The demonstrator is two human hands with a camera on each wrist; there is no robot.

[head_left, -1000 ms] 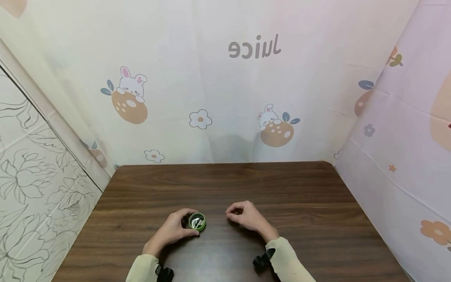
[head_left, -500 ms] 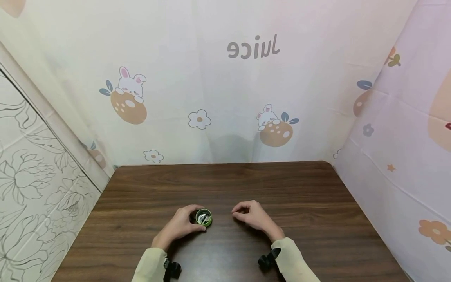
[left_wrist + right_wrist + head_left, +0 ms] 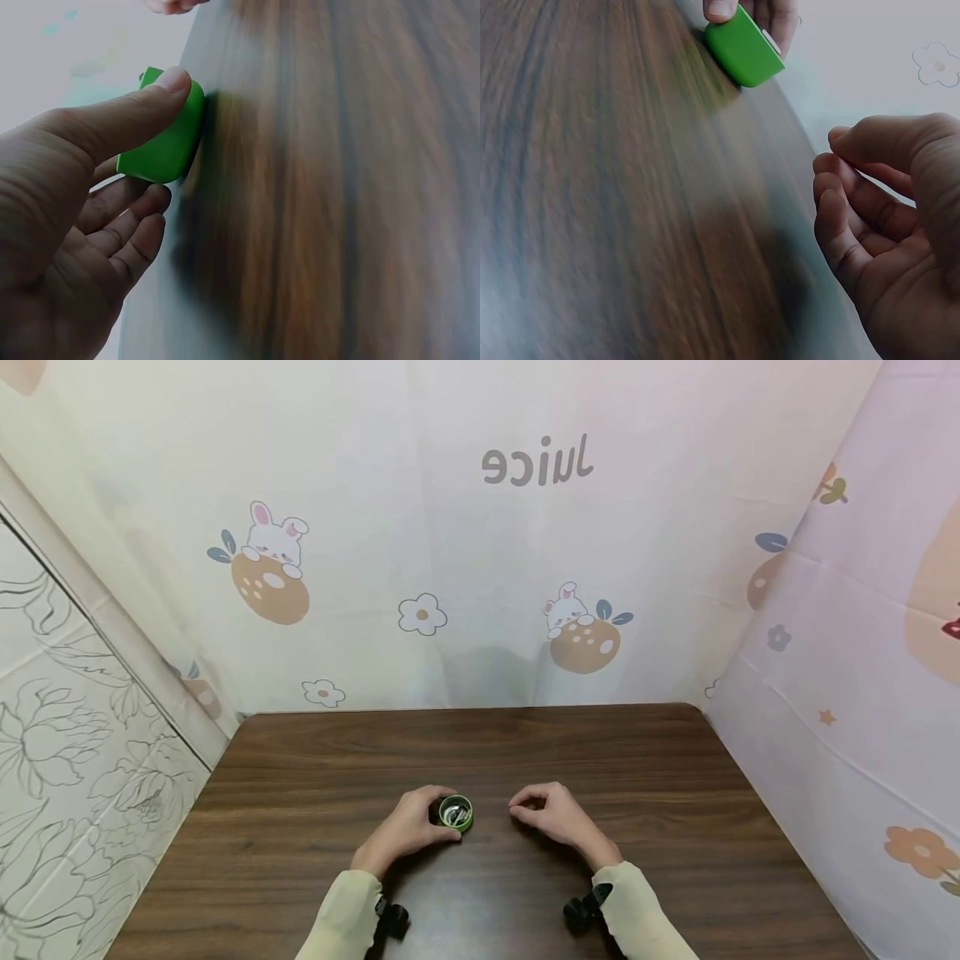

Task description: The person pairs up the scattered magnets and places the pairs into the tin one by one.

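Observation:
My left hand (image 3: 405,829) holds a small round green cup (image 3: 467,824), thumb on the near side and fingers on the far side. Small shiny metallic pieces (image 3: 455,814) lie inside it; their kind is too small to tell. In the left wrist view, the thumb presses the smooth green wall of the cup (image 3: 169,150) close to the tabletop. To the right of the cup, apart from it, is my right hand (image 3: 562,818). Its fingers are loosely curled and the thumb lies near the index fingertip, with nothing visible between them in the right wrist view.
Both hands are over a dark brown wood-grain table (image 3: 480,747). A pale printed cloth (image 3: 495,543) hangs behind its far edge, and more cloth stands along the right and left sides. A black wrist camera (image 3: 393,920) is strapped at each sleeve.
My left hand has moved right and slightly away from me with the green cup. The right hand has also shifted a little to the right, its fingers still loosely curled.

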